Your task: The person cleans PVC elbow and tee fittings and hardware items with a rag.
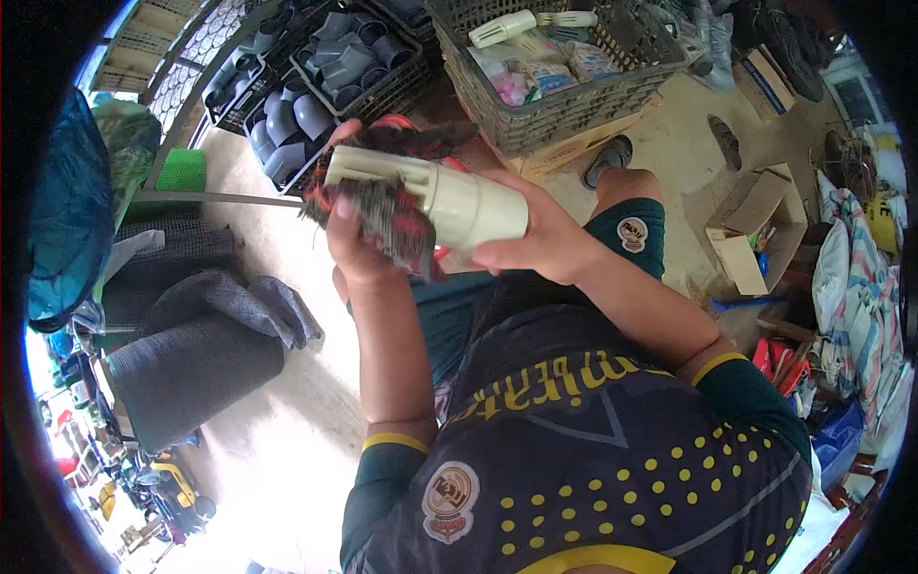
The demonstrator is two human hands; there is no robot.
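Note:
A cream plastic strainer fitting [478, 206], a tapered cylinder with long slots at one end, lies across my hands in front of my chest. My right hand [540, 225] is wrapped round its smooth wide end. Over the slotted end, my left hand [359, 234] presses a dark, shaggy rag [387, 215] with red patches against the fitting. More of the same dark and red cloth shows behind the slots. Motion blurs the rag, and some left fingers are hidden behind it.
Black crates of grey pipe elbows [349, 62] stand ahead. Beside them a dark crate [574, 110] on cardboard holds similar cream fittings [504, 29] and bagged parts. An open cardboard box [755, 230] sits right; rolled grey mesh [196, 373] lies left.

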